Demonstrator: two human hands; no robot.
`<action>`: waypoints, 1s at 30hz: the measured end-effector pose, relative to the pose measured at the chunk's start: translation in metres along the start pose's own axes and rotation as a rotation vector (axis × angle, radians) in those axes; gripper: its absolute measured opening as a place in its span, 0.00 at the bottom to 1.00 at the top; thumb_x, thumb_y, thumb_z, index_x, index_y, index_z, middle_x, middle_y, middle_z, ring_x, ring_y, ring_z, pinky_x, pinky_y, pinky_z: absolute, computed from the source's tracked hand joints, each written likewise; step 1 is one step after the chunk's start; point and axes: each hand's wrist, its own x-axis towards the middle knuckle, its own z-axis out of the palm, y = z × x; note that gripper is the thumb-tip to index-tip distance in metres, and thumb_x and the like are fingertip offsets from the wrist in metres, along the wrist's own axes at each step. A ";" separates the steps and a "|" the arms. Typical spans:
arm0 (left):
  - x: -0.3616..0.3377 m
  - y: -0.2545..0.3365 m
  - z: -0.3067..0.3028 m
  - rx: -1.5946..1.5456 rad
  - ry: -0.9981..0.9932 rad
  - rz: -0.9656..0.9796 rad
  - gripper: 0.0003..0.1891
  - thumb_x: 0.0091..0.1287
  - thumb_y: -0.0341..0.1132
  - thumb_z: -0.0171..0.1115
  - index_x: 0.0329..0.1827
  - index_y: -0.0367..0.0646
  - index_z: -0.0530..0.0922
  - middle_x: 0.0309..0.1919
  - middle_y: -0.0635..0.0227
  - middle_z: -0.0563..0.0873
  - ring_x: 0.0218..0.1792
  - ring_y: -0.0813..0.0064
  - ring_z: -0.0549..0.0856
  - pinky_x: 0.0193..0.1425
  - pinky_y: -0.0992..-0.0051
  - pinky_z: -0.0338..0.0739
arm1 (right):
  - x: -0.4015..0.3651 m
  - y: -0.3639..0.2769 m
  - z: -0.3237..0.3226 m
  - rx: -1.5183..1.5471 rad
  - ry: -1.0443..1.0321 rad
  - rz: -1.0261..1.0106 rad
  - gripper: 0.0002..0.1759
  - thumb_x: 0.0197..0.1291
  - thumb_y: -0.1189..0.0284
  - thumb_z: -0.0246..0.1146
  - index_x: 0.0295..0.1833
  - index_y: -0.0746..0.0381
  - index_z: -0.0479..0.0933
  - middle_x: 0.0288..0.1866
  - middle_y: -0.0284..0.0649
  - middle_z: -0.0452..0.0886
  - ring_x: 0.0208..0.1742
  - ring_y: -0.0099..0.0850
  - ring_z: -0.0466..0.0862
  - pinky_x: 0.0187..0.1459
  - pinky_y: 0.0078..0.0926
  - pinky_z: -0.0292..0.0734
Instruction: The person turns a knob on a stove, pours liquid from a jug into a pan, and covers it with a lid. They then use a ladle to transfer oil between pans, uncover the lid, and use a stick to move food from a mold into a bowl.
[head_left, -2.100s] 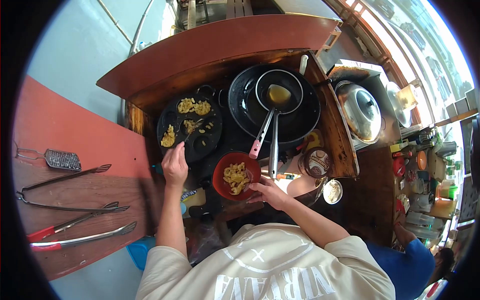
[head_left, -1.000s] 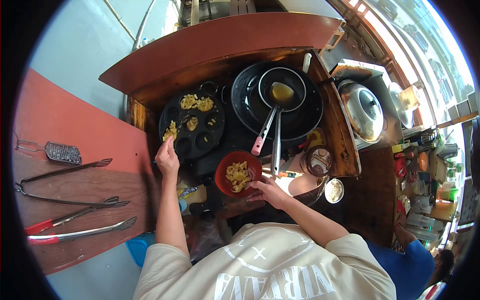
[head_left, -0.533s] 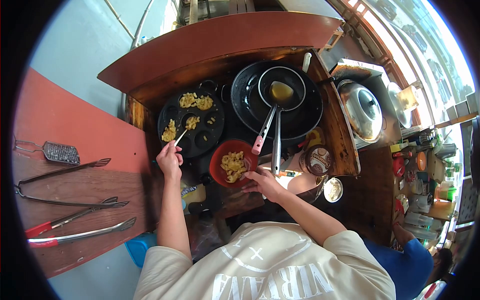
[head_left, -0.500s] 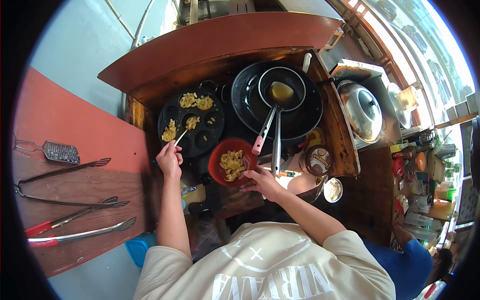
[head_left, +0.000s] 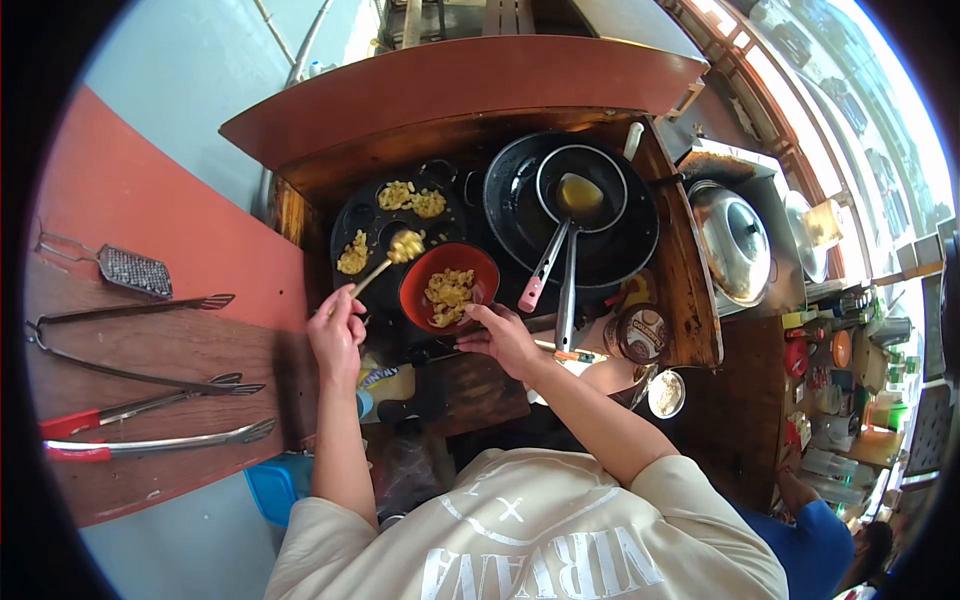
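A dark wooden counter fills the middle of the frame, with a big black pan at the upper right centre. Left of it sits a round black pan with cups, some of them holding yellow food.

The red bowl is in the centre of the frame, tipped over the lower right edge of the cupped pan. The right hand is closed on its near rim, at the bowl's lower right, fingers curled under and thumb on top. The bowl looks light and stiff, so one hand at the rim should manage it. Its load of soft yellow pieces looks loose and likely to slide out when it is tilted.

The left hand, centre left, pinches the end of a thin spoon, fingers shut on the handle. The spoon runs up and to the right from the grip, and its heaped tip hangs over a cup just beside the bowl's upper left rim. It seems light and rigid, but gripped so far back it will wobble, and the soft heap may drop off.

Metal tongs lie at the lower left.
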 end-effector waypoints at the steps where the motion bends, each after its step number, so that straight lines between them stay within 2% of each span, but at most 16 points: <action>1: -0.013 0.000 0.001 -0.002 0.008 0.005 0.12 0.75 0.33 0.60 0.52 0.32 0.83 0.28 0.67 0.83 0.16 0.85 0.72 0.19 0.80 0.63 | 0.003 0.001 0.001 0.011 0.006 -0.001 0.29 0.67 0.61 0.66 0.62 0.68 0.64 0.52 0.47 0.78 0.45 0.37 0.85 0.51 0.37 0.85; 3: -0.034 -0.002 -0.001 0.476 -0.083 0.382 0.11 0.75 0.31 0.59 0.52 0.34 0.84 0.29 0.67 0.85 0.19 0.85 0.75 0.23 0.81 0.67 | 0.007 0.002 0.004 0.018 -0.005 0.009 0.29 0.67 0.62 0.66 0.63 0.67 0.64 0.53 0.47 0.78 0.45 0.37 0.85 0.51 0.37 0.85; 4: -0.039 -0.005 -0.007 0.597 -0.104 0.546 0.10 0.75 0.29 0.59 0.52 0.36 0.86 0.30 0.67 0.86 0.22 0.85 0.77 0.26 0.81 0.70 | 0.008 0.002 0.005 0.030 -0.007 0.016 0.29 0.67 0.62 0.66 0.63 0.67 0.64 0.53 0.47 0.78 0.45 0.37 0.85 0.51 0.37 0.85; 5: -0.038 -0.007 -0.010 0.597 -0.099 0.545 0.10 0.75 0.29 0.59 0.52 0.36 0.86 0.30 0.67 0.86 0.22 0.85 0.77 0.26 0.81 0.70 | 0.008 0.002 0.006 0.027 -0.009 0.018 0.29 0.67 0.62 0.66 0.63 0.67 0.64 0.53 0.47 0.78 0.45 0.37 0.85 0.51 0.37 0.85; 7: -0.034 -0.013 -0.020 0.752 0.100 0.681 0.10 0.74 0.27 0.59 0.53 0.37 0.85 0.31 0.63 0.88 0.25 0.79 0.83 0.30 0.76 0.77 | 0.008 0.005 0.006 -0.015 0.002 0.021 0.32 0.68 0.60 0.64 0.66 0.68 0.63 0.61 0.47 0.74 0.44 0.34 0.85 0.51 0.34 0.85; 8: -0.020 -0.019 -0.028 0.844 0.182 0.797 0.11 0.73 0.26 0.58 0.54 0.37 0.84 0.35 0.56 0.89 0.32 0.66 0.90 0.37 0.70 0.83 | 0.007 0.006 0.006 -0.017 -0.004 0.026 0.32 0.68 0.60 0.64 0.66 0.68 0.63 0.61 0.47 0.74 0.44 0.34 0.85 0.51 0.34 0.85; 9: -0.008 -0.024 -0.034 0.846 0.188 0.797 0.11 0.73 0.26 0.58 0.54 0.37 0.84 0.35 0.56 0.89 0.32 0.66 0.90 0.37 0.70 0.83 | 0.007 0.007 0.005 -0.017 -0.013 0.026 0.32 0.68 0.60 0.64 0.67 0.68 0.62 0.61 0.47 0.74 0.45 0.34 0.85 0.51 0.35 0.85; 11: 0.012 -0.027 -0.040 0.898 0.291 0.857 0.12 0.73 0.24 0.57 0.55 0.37 0.83 0.39 0.51 0.90 0.40 0.57 0.91 0.44 0.67 0.85 | 0.004 0.008 0.004 -0.022 -0.025 0.026 0.32 0.68 0.61 0.64 0.68 0.68 0.62 0.61 0.47 0.74 0.45 0.35 0.85 0.52 0.35 0.85; 13: 0.023 -0.028 -0.041 0.919 0.289 0.837 0.12 0.72 0.23 0.57 0.54 0.37 0.83 0.41 0.51 0.90 0.41 0.55 0.90 0.45 0.65 0.85 | 0.000 0.009 0.004 -0.030 -0.018 0.045 0.32 0.68 0.62 0.63 0.68 0.69 0.61 0.61 0.47 0.74 0.45 0.35 0.85 0.52 0.35 0.85; 15: 0.036 -0.032 -0.046 1.100 0.241 0.913 0.13 0.70 0.20 0.57 0.55 0.36 0.83 0.42 0.49 0.89 0.44 0.52 0.90 0.47 0.62 0.85 | -0.003 0.010 0.003 -0.036 -0.011 0.049 0.31 0.69 0.62 0.63 0.68 0.69 0.62 0.61 0.47 0.74 0.46 0.35 0.85 0.52 0.35 0.85; 18: 0.048 -0.041 -0.045 1.185 0.193 1.008 0.10 0.70 0.23 0.59 0.52 0.35 0.82 0.40 0.53 0.89 0.41 0.53 0.89 0.44 0.61 0.85 | -0.006 0.011 0.001 -0.041 -0.005 0.055 0.31 0.69 0.63 0.63 0.68 0.69 0.62 0.61 0.47 0.74 0.46 0.36 0.85 0.52 0.36 0.85; 21: 0.044 -0.047 -0.038 1.271 0.161 1.010 0.10 0.69 0.25 0.61 0.51 0.36 0.82 0.38 0.54 0.88 0.38 0.54 0.89 0.43 0.62 0.84 | -0.006 0.011 -0.002 -0.043 -0.006 0.059 0.31 0.69 0.63 0.63 0.68 0.69 0.62 0.60 0.47 0.74 0.46 0.36 0.85 0.52 0.36 0.85; 26: 0.053 -0.034 -0.030 1.161 0.125 1.033 0.09 0.71 0.27 0.62 0.51 0.41 0.83 0.35 0.55 0.88 0.37 0.55 0.88 0.40 0.62 0.83 | -0.009 0.010 -0.006 -0.046 -0.001 0.056 0.30 0.69 0.63 0.63 0.67 0.68 0.62 0.59 0.46 0.75 0.46 0.36 0.85 0.52 0.36 0.86; 29: 0.063 -0.030 -0.028 1.177 0.148 1.042 0.07 0.72 0.29 0.60 0.49 0.40 0.83 0.36 0.54 0.88 0.36 0.53 0.88 0.39 0.61 0.82 | -0.008 0.011 -0.010 -0.035 -0.008 0.059 0.29 0.68 0.63 0.63 0.67 0.68 0.63 0.58 0.46 0.75 0.46 0.36 0.85 0.52 0.37 0.85; 30: 0.064 -0.026 -0.027 1.142 0.213 0.990 0.07 0.73 0.31 0.60 0.48 0.39 0.83 0.35 0.53 0.88 0.36 0.52 0.88 0.38 0.60 0.82 | -0.009 0.012 -0.010 -0.034 -0.012 0.060 0.29 0.68 0.63 0.63 0.66 0.68 0.64 0.58 0.46 0.76 0.46 0.36 0.85 0.52 0.37 0.85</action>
